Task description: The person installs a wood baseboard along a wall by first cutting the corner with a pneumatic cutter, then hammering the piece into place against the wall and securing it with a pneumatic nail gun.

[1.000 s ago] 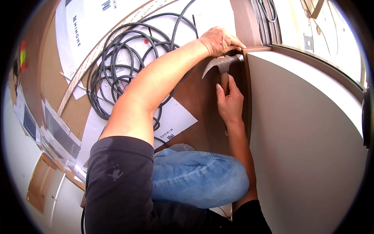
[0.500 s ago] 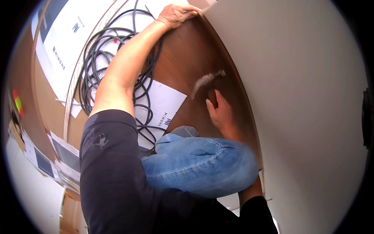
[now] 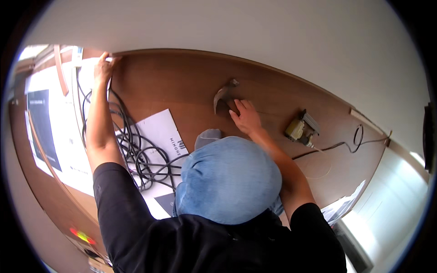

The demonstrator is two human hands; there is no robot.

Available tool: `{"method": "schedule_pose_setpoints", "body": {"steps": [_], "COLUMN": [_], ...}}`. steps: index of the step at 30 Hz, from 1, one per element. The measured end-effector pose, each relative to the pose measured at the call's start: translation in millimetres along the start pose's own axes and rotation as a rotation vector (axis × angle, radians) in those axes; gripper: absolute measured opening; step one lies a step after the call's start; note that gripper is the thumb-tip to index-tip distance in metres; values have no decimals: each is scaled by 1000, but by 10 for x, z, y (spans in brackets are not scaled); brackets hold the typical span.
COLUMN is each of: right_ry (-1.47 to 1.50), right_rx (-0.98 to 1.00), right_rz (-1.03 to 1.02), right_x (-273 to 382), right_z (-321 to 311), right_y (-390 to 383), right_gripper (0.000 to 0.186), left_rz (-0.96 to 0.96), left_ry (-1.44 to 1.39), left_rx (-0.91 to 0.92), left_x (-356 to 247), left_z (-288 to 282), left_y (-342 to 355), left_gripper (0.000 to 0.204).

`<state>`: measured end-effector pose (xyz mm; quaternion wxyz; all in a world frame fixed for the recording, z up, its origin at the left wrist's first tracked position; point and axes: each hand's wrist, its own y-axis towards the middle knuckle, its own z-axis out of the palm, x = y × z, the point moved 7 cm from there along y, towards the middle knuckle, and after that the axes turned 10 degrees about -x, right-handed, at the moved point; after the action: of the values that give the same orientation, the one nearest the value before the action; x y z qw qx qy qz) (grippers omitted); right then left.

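Observation:
My right hand [image 3: 247, 117] is wrapped round the short visible handle of a claw hammer [image 3: 223, 95], held low over the brown floor [image 3: 182, 82]. The hammer's metal head points toward the wall, its curved claw to the left. At the far left my left hand [image 3: 104, 70] has its fingers closed at the end of a thin brown skirting board [image 3: 218, 55], which runs along the foot of the wall. A tangled black hose [image 3: 132, 150] lies beneath and beside my left forearm.
A nail gun [image 3: 298, 129] lies on the floor to the right, a dark hose trailing from it. White printed sheets [image 3: 157, 125] cover the floor at left. My bent knee [image 3: 232, 177] is in the middle. The pale wall [image 3: 273, 32] rises at the far side.
The view has swung to the right, so the wall now lies ahead and the nail gun shows. My left hand stays at the skirting board's end; the right still holds the hammer.

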<state>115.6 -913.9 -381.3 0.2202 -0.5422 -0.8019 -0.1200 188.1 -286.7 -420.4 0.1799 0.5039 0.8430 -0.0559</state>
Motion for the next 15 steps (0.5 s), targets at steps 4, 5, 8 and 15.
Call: {"method": "schedule_pose_setpoints", "body": {"steps": [4,5,8,15], "right_ry": [-8,20,115,946], "right_rx": [-20,-33,-135,-502], "right_rz": [-8,-14,228,1250], "right_x": [-85,-18,-379,-2121], "right_z": [-60,-20,-147,-270], "right_y": [-74,-32,-145,258], "right_gripper": [50,49,48,36], "left_rz": [91,86,152,149], "left_ry": [1,30,-86,8], "left_rx": [53,41,110,13], "left_x": [-85,163,-218,-703], "left_z": [-81,-203,-58,-394], "left_y": [123,239,84,-56], "left_gripper": [33,32,27,38]}}
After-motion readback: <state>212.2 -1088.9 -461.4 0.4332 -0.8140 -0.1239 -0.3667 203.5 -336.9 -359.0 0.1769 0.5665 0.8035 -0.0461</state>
